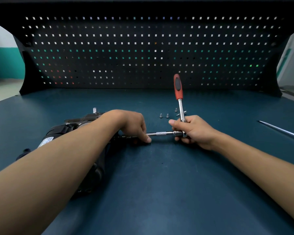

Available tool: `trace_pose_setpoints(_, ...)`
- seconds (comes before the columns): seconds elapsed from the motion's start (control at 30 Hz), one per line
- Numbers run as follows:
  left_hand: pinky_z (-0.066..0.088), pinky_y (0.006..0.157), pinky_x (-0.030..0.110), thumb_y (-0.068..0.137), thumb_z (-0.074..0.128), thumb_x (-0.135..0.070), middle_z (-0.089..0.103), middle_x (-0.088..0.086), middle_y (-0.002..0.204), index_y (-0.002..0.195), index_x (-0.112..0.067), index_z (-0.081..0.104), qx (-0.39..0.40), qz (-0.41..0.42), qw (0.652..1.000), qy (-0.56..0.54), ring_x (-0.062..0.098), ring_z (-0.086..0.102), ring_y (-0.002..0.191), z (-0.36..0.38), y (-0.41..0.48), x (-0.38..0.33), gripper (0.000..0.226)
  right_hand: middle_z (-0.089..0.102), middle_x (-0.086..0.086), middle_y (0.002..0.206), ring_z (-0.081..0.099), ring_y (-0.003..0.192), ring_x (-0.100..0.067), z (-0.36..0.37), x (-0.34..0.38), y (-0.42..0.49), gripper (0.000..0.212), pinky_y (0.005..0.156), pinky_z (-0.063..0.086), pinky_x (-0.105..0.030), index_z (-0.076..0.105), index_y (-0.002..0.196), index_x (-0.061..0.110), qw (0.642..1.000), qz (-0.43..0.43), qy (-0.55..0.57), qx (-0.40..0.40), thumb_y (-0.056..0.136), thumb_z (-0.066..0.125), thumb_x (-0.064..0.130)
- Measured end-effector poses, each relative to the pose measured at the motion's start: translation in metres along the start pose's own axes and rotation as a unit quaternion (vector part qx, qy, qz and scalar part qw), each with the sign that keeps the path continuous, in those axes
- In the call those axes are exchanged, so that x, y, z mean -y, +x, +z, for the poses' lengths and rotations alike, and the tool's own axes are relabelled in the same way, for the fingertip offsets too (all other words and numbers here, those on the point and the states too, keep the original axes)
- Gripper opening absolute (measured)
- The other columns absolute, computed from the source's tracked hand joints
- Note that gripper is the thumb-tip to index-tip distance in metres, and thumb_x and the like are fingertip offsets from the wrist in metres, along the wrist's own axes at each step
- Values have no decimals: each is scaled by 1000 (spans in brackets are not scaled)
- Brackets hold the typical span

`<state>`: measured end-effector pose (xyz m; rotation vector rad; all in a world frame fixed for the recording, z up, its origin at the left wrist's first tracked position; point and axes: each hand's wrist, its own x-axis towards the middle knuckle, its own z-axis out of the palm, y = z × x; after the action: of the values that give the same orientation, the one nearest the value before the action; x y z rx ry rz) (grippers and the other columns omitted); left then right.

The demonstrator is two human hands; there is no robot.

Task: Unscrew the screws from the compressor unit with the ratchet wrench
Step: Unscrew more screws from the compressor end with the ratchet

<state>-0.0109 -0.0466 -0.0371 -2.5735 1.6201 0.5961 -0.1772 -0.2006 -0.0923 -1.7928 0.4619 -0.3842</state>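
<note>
The white label (pixel 47 140) on the compressor unit (pixel 61 131) is unreadable.

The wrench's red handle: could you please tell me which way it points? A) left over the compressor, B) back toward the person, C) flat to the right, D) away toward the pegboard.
D: the red handle rises from the right hand and points away toward the pegboard.

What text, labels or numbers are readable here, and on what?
White sticker on the black compressor unit: dark print, too small and blurred to read.
Red-handled chrome ratchet wrench: no readable marking.
Black perforated pegboard: no text.
Nothing else legible.
</note>
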Motion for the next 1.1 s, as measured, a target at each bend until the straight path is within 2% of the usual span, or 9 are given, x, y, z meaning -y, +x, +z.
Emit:
trace_pose_setpoints(0.13,43,66,23,86,69,-54,69,-17,64,75,-24,74,-2,-2,1000,-6,-5,55,54,0,-1,-1,32,61,-14,65,52,41,-13,-1,-3,-2,25,38,36,-20,61,78,8,998,-57,-29,-9,89,75,25)
trace_pose_setpoints(0.37,43,67,24,85,69,-56,71,-16,66,71,-26,73,-2,-7,1000,-10,-8,54,51,-1,-1,0,33,70,-1,66,56,56,-10,-3,-11,-2,13,55,45,-22,74,76,12,976,-182,-120,-14,85,79,21)
trace_pose_setpoints(0.53,43,67,24,87,68,-55,71,-15,67,71,-25,73,-2,-5,1000,-7,-5,56,56,0,0,0,34,73,7,81,66,77,-6,-4,-11,-3,1,72,48,-17,77,86,19,917,-301,-263,-16,86,78,18)
trace_pose_setpoints(0.6,42,66,23,87,68,-54,71,-16,65,71,-25,72,-1,-4,1000,-8,-8,54,52,0,0,0,33,73,3,82,65,74,-7,-4,-12,-2,6,72,46,-14,79,90,12,882,-365,-298,-15,85,79,15)
trace_pose_setpoints(0.7,42,66,23,87,68,-53,70,-17,64,72,-26,73,0,-2,1000,-7,-9,53,50,0,1,0,31,72,5,81,63,74,-6,-6,-11,-1,8,71,45,-14,79,91,13,866,-388,-314,-14,87,77,20)
trace_pose_setpoints(0.77,43,67,22,86,69,-53,70,-17,64,74,-26,74,-3,-2,1000,-2,-7,55,56,-1,1,0,30,72,10,82,64,76,-3,-5,-12,0,9,71,46,-14,79,90,17,870,-380,-314,-17,89,74,25)
trace_pose_setpoints(0.87,44,70,23,85,70,-54,69,-19,64,81,-25,77,-4,-4,1000,6,-1,58,66,-2,1,0,30,72,15,77,66,75,1,-5,-14,-1,20,68,46,-10,77,85,26,917,-288,-274,-31,88,71,45)
trace_pose_setpoints(1.0,46,74,23,84,71,-54,71,-20,68,87,-26,79,-3,-3,1000,9,0,60,71,-3,0,-1,30,66,-13,65,62,50,-12,1,-9,0,51,44,42,-20,70,73,10,974,-175,-137,-49,87,66,59)
trace_pose_setpoints(1.1,47,75,24,83,72,-55,70,-21,66,78,-28,78,-11,1,1000,23,0,59,70,-2,0,-1,28,74,-7,74,61,44,-19,7,-2,1,54,32,35,-22,69,78,7,991,-87,-37,-90,83,64,60)
